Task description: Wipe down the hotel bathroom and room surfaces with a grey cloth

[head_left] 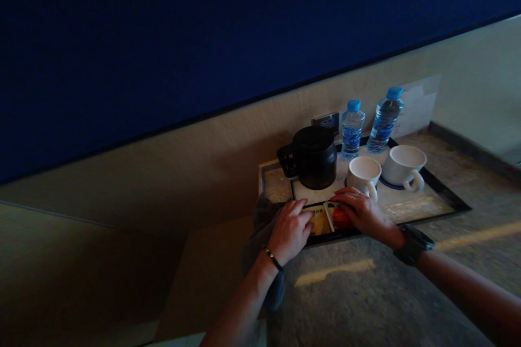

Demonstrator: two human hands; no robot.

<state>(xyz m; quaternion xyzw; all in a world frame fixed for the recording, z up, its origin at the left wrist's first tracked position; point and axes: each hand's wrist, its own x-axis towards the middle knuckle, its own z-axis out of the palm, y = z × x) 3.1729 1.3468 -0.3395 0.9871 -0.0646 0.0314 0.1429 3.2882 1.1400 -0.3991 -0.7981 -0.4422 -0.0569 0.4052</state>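
Observation:
A yellow packet (318,220) and a red packet (341,217) lie side by side at the front left of a black-rimmed tray (446,194). My left hand (290,230) rests at the yellow packet's left edge, fingers apart and touching it. Over the red packet's right part lies my right hand (364,213), its fingers spread forward and partly hiding it. Just behind my right hand stands a white cup (364,172), with a second white cup (406,162) to its right. A black kettle (315,157) stands on the tray behind my left hand.
Two water bottles with blue caps, one (352,131) near the kettle and another (385,121) farther right, stand at the back. A wall socket (326,121) is behind the kettle. Dark cloth (258,241) hangs over the counter's left edge, beside my left hand.

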